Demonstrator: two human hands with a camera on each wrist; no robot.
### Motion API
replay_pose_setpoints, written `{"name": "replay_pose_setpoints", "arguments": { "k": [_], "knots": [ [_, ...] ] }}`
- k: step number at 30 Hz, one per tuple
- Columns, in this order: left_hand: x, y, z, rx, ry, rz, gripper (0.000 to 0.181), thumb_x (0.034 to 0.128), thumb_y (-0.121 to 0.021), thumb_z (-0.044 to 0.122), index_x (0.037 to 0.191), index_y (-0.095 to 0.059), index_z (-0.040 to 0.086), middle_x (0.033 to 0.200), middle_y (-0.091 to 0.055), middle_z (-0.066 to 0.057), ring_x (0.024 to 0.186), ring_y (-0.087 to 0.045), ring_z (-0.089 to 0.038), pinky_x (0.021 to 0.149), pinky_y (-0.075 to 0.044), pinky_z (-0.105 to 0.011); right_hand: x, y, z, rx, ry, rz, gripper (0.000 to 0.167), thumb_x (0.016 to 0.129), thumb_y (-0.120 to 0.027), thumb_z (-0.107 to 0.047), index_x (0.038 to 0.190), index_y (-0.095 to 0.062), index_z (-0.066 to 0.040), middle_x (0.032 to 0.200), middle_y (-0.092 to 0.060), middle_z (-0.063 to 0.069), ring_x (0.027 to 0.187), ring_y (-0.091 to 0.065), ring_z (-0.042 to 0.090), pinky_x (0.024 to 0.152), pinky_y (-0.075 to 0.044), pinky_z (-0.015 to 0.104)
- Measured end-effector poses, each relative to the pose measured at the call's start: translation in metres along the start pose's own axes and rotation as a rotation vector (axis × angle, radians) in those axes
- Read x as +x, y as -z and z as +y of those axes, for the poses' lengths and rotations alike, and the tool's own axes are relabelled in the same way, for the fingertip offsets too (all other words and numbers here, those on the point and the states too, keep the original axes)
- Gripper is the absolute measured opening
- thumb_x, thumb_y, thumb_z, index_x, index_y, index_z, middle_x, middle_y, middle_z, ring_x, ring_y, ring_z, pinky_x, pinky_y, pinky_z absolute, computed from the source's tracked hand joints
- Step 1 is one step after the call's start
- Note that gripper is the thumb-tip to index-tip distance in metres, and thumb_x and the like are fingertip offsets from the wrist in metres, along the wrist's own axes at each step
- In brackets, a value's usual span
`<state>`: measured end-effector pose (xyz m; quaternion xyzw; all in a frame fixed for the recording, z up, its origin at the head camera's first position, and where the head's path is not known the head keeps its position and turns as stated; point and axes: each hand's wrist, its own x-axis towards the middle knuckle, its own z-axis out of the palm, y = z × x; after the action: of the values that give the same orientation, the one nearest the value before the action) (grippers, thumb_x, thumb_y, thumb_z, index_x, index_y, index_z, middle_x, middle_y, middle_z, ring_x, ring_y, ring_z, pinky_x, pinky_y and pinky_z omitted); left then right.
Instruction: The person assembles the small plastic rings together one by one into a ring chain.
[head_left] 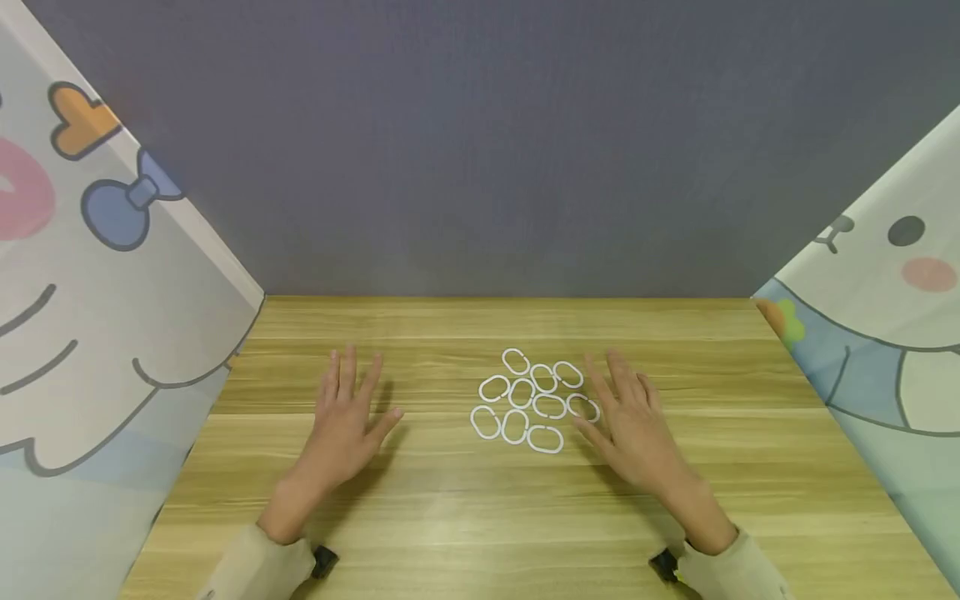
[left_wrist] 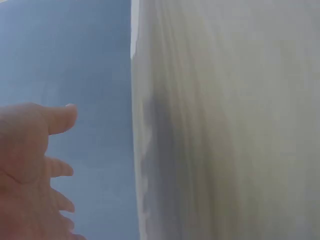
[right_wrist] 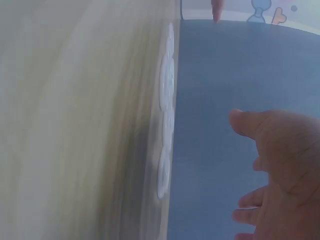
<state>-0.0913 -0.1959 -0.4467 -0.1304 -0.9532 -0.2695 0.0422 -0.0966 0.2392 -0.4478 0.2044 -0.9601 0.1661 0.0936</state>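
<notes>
Left hand (head_left: pixel 345 435) and right hand (head_left: pixel 636 432): fingers spread, holding nothing. White rings (head_left: pixel 534 402): clustered on the desk (head_left: pixel 442 508) between them, nearer the right. I judge them laid out; no linking is evident.

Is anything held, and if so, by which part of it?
Nothing: the left hand and the right hand are empty; the white rings lie between them.

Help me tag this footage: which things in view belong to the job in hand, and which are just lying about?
Likely the job:
white rings, clustered on the table
right hand, nearest them, holding nothing
left hand, also holding nothing

Just surroundings:
wooden tabletop
grey back panel
cartoon-printed side panels
black wrist devices
</notes>
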Motion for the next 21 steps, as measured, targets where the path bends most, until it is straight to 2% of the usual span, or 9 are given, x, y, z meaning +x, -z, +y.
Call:
{"name": "replay_pose_setpoints", "arguments": {
  "k": [3,7,12,17,21],
  "knots": [
    [0.002,-0.006,0.006,-0.061,0.013,-0.007,0.083,0.1109,-0.070,0.031,0.174,-0.025,0.000,0.179,0.003,-0.038,0.164,0.009,-0.062,0.122,-0.007,-0.087,0.001,-0.004,-0.003,0.022,0.031,0.039,0.097,0.102,-0.081,-0.032,0.177,-0.023,-0.012,0.175,-0.024,0.036,0.155,-0.035,0.059,0.122,-0.026,0.080],
    [0.005,-0.016,0.011,-0.121,0.026,-0.017,0.080,0.1108,-0.070,0.034,0.172,-0.031,0.000,0.178,-0.008,-0.039,0.164,0.000,-0.062,0.121,-0.010,-0.087,0.000,-0.008,-0.009,0.061,0.032,0.066,0.101,0.099,-0.086,-0.031,0.178,-0.024,-0.018,0.172,-0.032,0.036,0.149,-0.043,0.060,0.118,-0.032,0.081],
    [0.010,-0.028,0.017,-0.196,0.021,0.003,0.076,0.1097,-0.072,0.033,0.168,-0.038,-0.002,0.177,-0.016,-0.039,0.164,-0.004,-0.062,0.125,-0.005,-0.084,-0.002,-0.013,-0.017,0.102,0.013,0.115,0.097,0.094,-0.091,-0.027,0.173,-0.036,-0.012,0.161,-0.048,0.035,0.143,-0.051,0.057,0.113,-0.041,0.079],
    [0.014,-0.038,0.024,-0.272,0.018,0.061,0.065,0.1045,-0.080,0.022,0.157,-0.051,-0.005,0.172,-0.030,-0.038,0.161,-0.016,-0.063,0.127,-0.002,-0.081,-0.005,-0.020,-0.026,0.153,-0.024,0.160,0.087,0.088,-0.096,-0.023,0.160,-0.051,-0.001,0.140,-0.062,0.030,0.121,-0.066,0.049,0.098,-0.056,0.068],
    [0.018,-0.046,0.030,-0.318,0.014,0.062,0.056,0.1009,-0.083,0.017,0.146,-0.060,-0.005,0.167,-0.039,-0.038,0.158,-0.026,-0.063,0.127,-0.003,-0.081,-0.006,-0.024,-0.031,0.198,-0.091,0.171,0.074,0.084,-0.099,-0.017,0.144,-0.062,0.005,0.120,-0.069,0.021,0.098,-0.071,0.035,0.080,-0.061,0.051]
  ]
}}
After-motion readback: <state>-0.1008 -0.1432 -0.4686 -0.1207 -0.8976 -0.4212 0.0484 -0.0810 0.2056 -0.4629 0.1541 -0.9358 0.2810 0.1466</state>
